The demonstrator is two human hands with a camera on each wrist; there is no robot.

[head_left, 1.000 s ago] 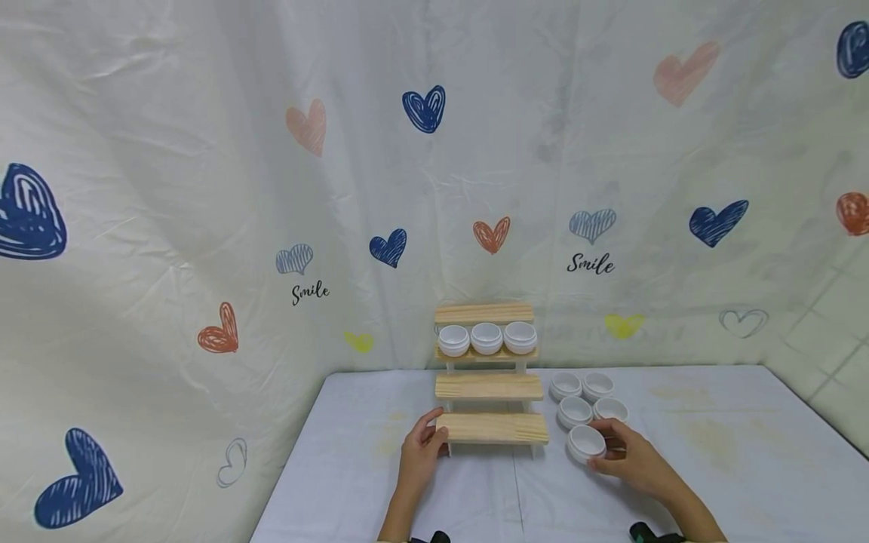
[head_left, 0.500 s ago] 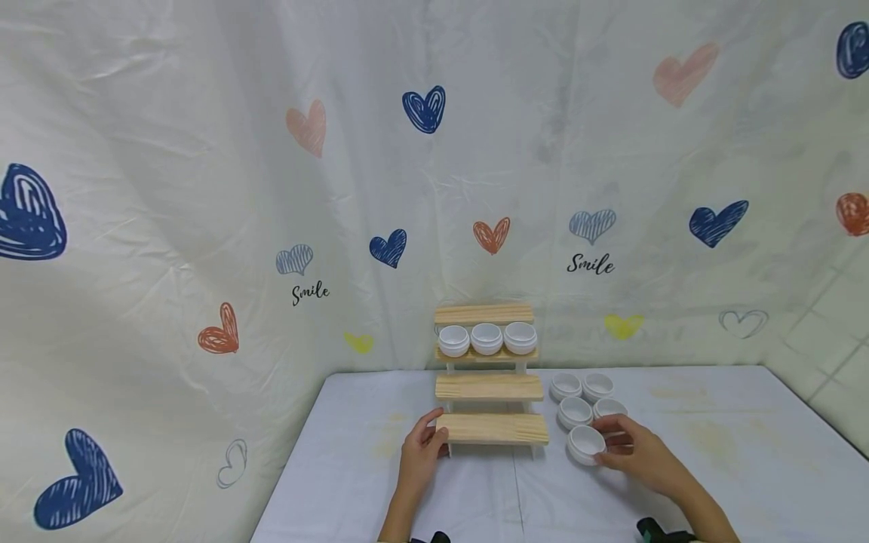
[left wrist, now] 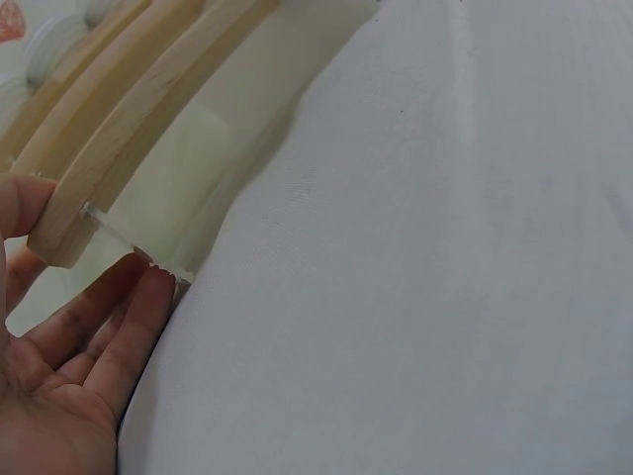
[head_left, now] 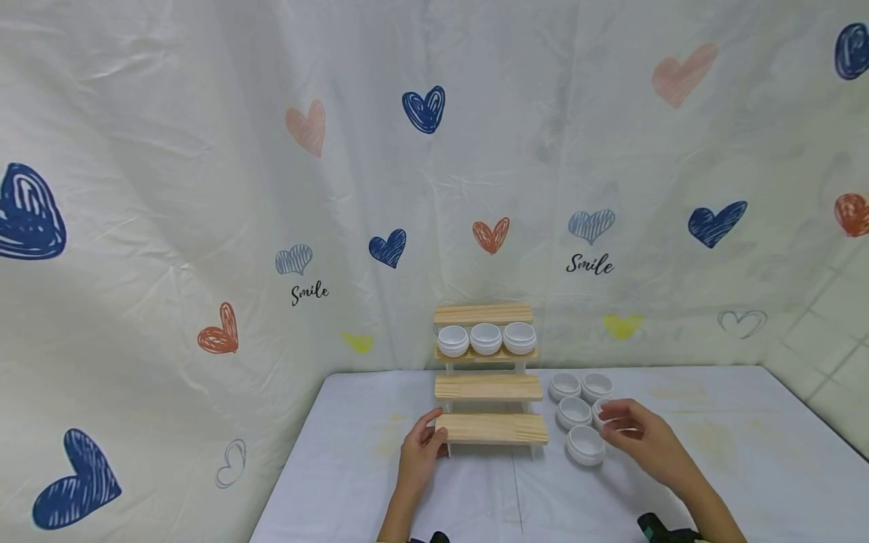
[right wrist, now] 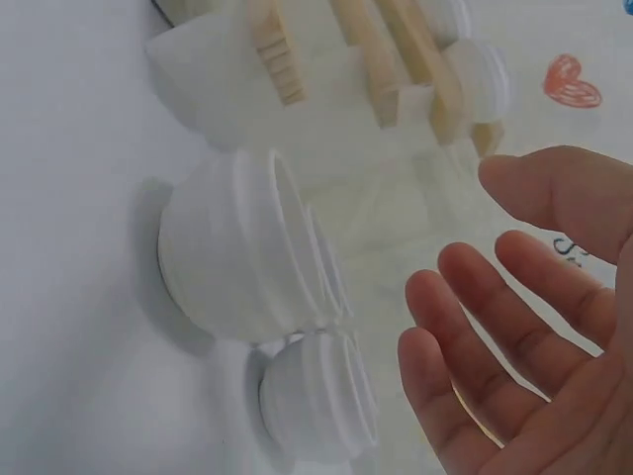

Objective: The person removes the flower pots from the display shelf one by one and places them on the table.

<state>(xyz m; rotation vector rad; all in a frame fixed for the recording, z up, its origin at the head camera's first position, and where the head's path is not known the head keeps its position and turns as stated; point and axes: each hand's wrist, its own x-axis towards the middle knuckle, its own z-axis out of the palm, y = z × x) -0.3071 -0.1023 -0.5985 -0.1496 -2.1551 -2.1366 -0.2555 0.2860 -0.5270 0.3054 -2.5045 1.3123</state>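
A tiered wooden display stand (head_left: 490,428) with white legs rises at the middle of the table in the head view. My left hand (head_left: 422,445) grips the left end of its lowest shelf; in the left wrist view the thumb is at the shelf end and other fingertips are at the leg (left wrist: 129,237). Three white bowls (head_left: 486,339) sit in a row on an upper shelf. My right hand (head_left: 641,437) is raised beside the nearest loose white bowl (head_left: 585,446), holding nothing. Its fingers (right wrist: 509,322) are parted and gently bent, apart from the bowls in the right wrist view.
Several more white bowls (head_left: 574,412) stand close together right of the stand, one partly hidden behind my right fingers. White cloth covers the table (head_left: 733,452). A hanging sheet printed with hearts (head_left: 489,234) closes off the back, right behind the stand.
My right hand has let go of the nearest loose bowl and lifted slightly away, up and to the right. That bowl stays on the table. My left hand keeps its grip on the stand.
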